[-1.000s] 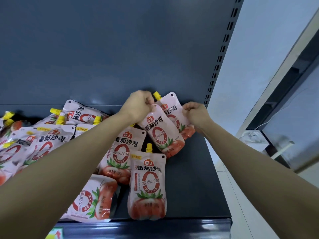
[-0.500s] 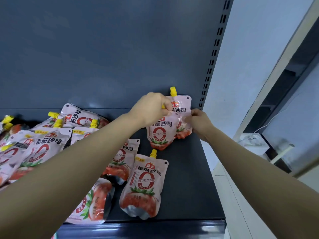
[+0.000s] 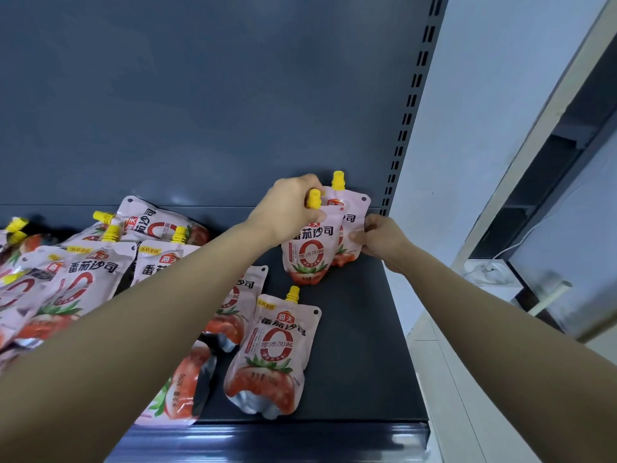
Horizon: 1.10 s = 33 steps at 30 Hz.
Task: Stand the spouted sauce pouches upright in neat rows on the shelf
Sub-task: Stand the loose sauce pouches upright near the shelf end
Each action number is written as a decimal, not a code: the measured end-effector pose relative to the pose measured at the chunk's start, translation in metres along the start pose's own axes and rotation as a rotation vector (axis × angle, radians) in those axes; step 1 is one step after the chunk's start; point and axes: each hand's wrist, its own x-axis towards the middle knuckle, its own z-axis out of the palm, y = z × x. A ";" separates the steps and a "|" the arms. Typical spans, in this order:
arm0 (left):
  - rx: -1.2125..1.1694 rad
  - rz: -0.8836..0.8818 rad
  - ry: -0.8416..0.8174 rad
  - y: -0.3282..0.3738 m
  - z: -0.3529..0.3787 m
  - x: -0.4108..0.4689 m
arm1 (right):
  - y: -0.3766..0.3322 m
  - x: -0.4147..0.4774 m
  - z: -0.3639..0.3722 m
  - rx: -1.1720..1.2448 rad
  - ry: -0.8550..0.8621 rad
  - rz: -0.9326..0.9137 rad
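Two pink tomato-sauce pouches with yellow spouts stand upright at the back right corner of the dark shelf point(image 3: 354, 369). My left hand point(image 3: 287, 208) grips the top of the front pouch point(image 3: 309, 252) at its spout. My right hand point(image 3: 377, 237) pinches the right edge of the rear pouch point(image 3: 350, 208), which leans against the back panel. Another pouch point(image 3: 270, 352) lies flat near the front edge, and two more point(image 3: 233, 302) point(image 3: 180, 389) lie partly under my left forearm.
Several more pouches point(image 3: 83, 272) lie in a loose heap on the left of the shelf. A slotted upright point(image 3: 410, 105) bounds the shelf on the right; beyond it are a pale wall and floor. The shelf's front lip point(image 3: 283, 439) runs along the bottom.
Both held pouches went from tilted to upright and shifted back toward the right corner. My left hand moved up onto the front pouch's spout.
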 end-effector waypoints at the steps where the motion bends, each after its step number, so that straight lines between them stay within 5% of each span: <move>1: -0.010 -0.006 0.001 -0.002 -0.001 -0.002 | 0.000 0.001 -0.001 -0.026 0.006 -0.003; 12: -0.078 -0.077 0.056 -0.016 -0.004 -0.005 | -0.013 -0.019 0.000 -0.393 0.226 -0.252; 23: -0.209 -0.143 0.049 -0.009 -0.010 -0.012 | -0.030 -0.046 0.009 -0.487 0.413 -0.535; 28: -0.098 -0.093 0.201 -0.003 -0.030 -0.032 | -0.036 -0.068 0.017 -0.590 0.576 -0.774; 33: -0.055 -0.117 0.252 -0.006 -0.042 -0.062 | -0.033 -0.083 0.036 -0.645 0.378 -0.916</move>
